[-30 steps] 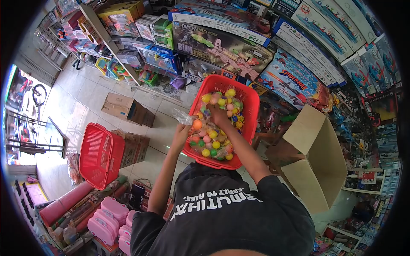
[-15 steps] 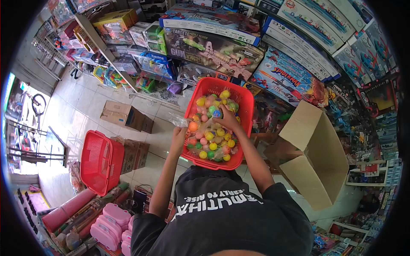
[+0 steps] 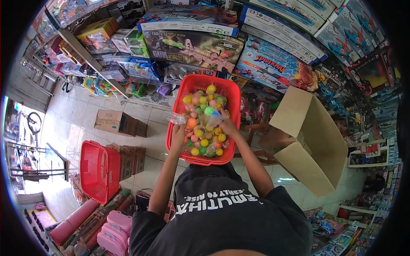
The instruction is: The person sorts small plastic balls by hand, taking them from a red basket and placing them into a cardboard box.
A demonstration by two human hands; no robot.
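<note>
A red plastic basket (image 3: 232, 91) sits in front of my body, filled with small yellow, green, pink and orange balls (image 3: 198, 133), some in clear plastic. At the basket's left side my left hand (image 3: 178, 133) is closed on a crumpled clear plastic bag (image 3: 176, 118). Over the right part of the balls is my right hand (image 3: 227, 125), its fingers bent around a clear bag (image 3: 215, 120) with something blue in it. The fingertips of my right hand are partly hidden by the plastic.
An empty red basket (image 3: 101, 170) and brown cartons (image 3: 112, 121) stand on the left floor. At the right is a large open cardboard box (image 3: 318, 145). Shelves with boxed toys (image 3: 194, 49) run along the front. Pink cases (image 3: 116, 232) lie at the lower left.
The full basket appears slightly further left as the view has shifted. My right hand has moved from the blue item's right side, and clear plastic now spreads at its fingers.
</note>
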